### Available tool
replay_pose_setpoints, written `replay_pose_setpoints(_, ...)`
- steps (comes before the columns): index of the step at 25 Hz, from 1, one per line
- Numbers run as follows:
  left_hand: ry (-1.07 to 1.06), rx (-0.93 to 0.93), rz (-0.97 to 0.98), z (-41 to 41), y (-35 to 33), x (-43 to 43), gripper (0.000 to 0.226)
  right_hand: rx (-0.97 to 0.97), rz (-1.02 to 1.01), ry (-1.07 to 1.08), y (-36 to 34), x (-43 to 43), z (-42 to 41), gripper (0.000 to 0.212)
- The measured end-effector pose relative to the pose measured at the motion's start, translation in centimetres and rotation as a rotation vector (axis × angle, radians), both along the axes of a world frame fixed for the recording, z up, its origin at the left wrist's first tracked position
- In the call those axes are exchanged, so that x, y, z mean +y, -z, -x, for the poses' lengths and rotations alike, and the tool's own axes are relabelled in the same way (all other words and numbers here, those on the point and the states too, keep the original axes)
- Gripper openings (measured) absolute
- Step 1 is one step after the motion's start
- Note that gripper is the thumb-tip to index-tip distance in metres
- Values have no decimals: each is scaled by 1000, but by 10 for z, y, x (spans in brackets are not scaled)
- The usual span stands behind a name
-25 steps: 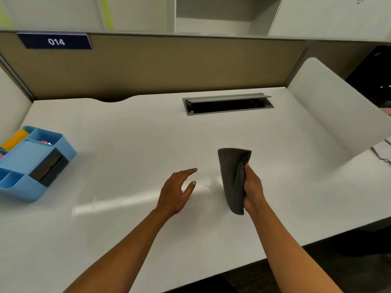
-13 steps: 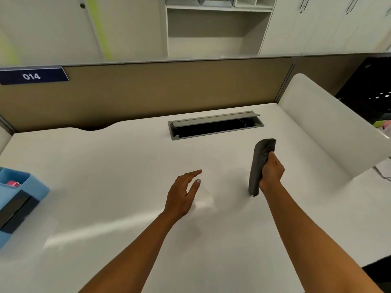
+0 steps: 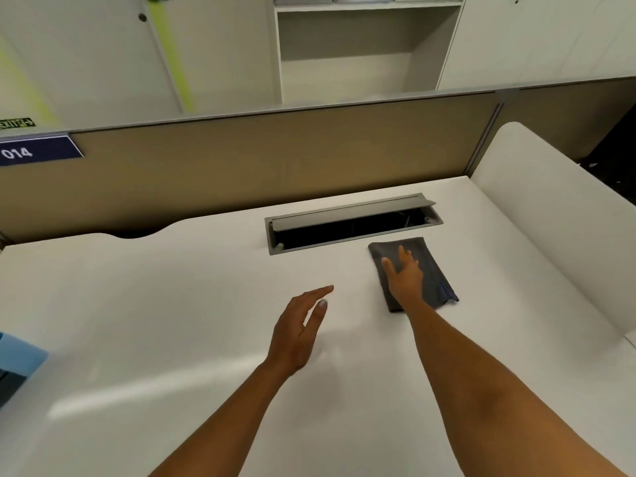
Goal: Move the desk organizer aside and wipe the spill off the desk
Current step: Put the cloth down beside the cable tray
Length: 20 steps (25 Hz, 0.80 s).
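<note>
A folded dark grey cloth (image 3: 432, 270) lies flat on the white desk (image 3: 155, 304), just in front of the cable slot. My right hand (image 3: 402, 275) rests on the cloth with fingers spread and nothing gripped. Over the desk's middle, my left hand (image 3: 301, 330) hovers open and empty. Only a corner of the blue desk organizer (image 3: 17, 359) shows at the left edge. A faint pale smear (image 3: 327, 356) shows on the desk beside my left hand; I cannot tell whether it is liquid.
A grey cable slot (image 3: 351, 223) with its lid raised is set into the desk at the back. A tan partition (image 3: 275, 160) with a "014" label (image 3: 31, 151) closes the far side. A white side panel (image 3: 550, 215) stands at the right.
My right hand carried the cloth forward and to the right, laid it flat by the cable slot and opened on top of it. The view tilted up, pushing the organizer nearly out of frame.
</note>
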State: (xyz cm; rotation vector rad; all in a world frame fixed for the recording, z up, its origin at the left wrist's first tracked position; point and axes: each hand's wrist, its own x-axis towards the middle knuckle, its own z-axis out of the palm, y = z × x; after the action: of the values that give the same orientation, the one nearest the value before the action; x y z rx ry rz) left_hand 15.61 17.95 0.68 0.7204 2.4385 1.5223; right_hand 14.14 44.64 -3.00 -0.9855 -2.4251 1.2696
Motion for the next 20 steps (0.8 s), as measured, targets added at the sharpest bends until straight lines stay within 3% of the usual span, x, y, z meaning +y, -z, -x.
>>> replay_pose_setpoints(8,-19,-75,47,22,30,8,41,-277,-491,-226,59,15,-12,52)
replay_pose_setpoints(20,9,-68,52,37,31,26,42,-359,-513,-287,53,28,6,53)
